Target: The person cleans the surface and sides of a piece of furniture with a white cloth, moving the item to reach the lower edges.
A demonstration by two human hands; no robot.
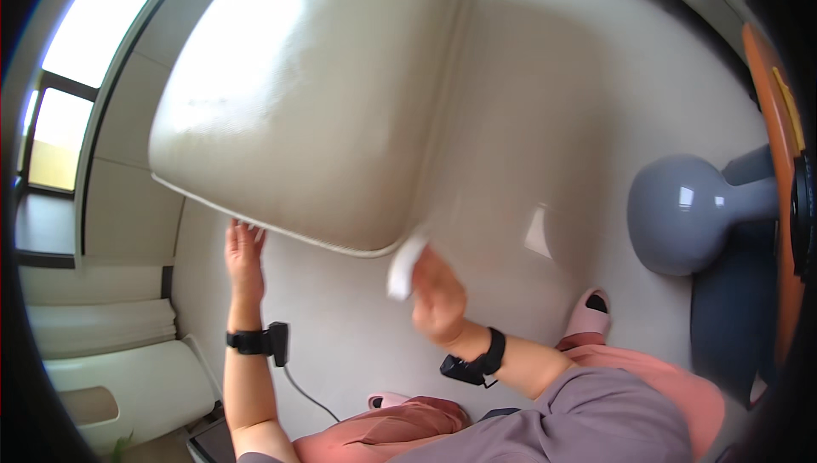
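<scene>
A large cream cushioned seat pad (306,97) with a piped edge fills the upper middle of the view, lifted and tilted over the pale floor. My left hand (244,250) reaches up to its lower left edge, fingers against the underside. My right hand (437,297) is at the pad's lower right corner, closed on a small white cloth (405,265) pressed against that corner. Both wrists wear black bands with small devices.
A grey rounded vase-shaped object (685,212) lies on the floor at the right, beside an orange-edged piece of furniture (770,97). A white low bench or sofa (128,378) stands at the lower left under a window (64,122). My pink slippers (589,314) show below.
</scene>
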